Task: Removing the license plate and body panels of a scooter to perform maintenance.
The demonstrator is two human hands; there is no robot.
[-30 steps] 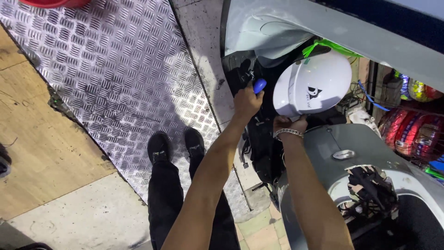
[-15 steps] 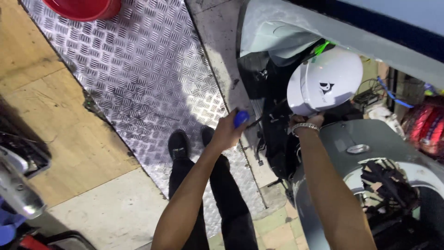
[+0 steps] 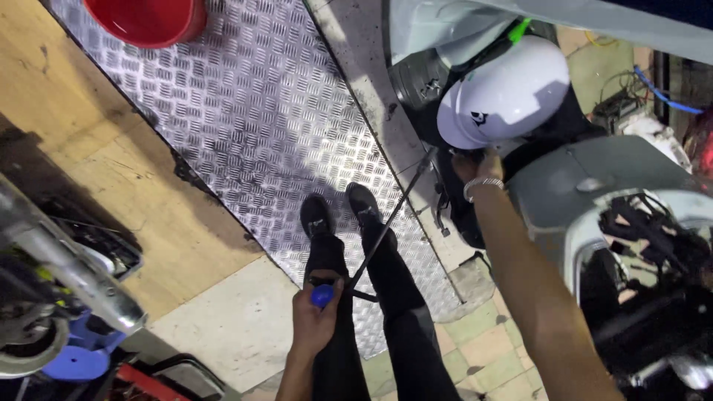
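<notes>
Head view looks down on a grey scooter (image 3: 594, 200) beside a ribbed metal floor plate (image 3: 252, 126), with a white helmet (image 3: 509, 93) hanging at its front. Left hand (image 3: 316, 323) has its fingers closed round the blue handle of a long thin rod (image 3: 386, 223), whose far tip reaches the scooter's dark underside. Right hand (image 3: 475, 165) sits under the helmet, grip hidden, so guiding the tip looks like the step underway, calling for steady aim.

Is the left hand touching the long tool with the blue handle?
Touching. The head view shows the left hand closed around the blue handle of the long tool, with no gap between them.
</notes>
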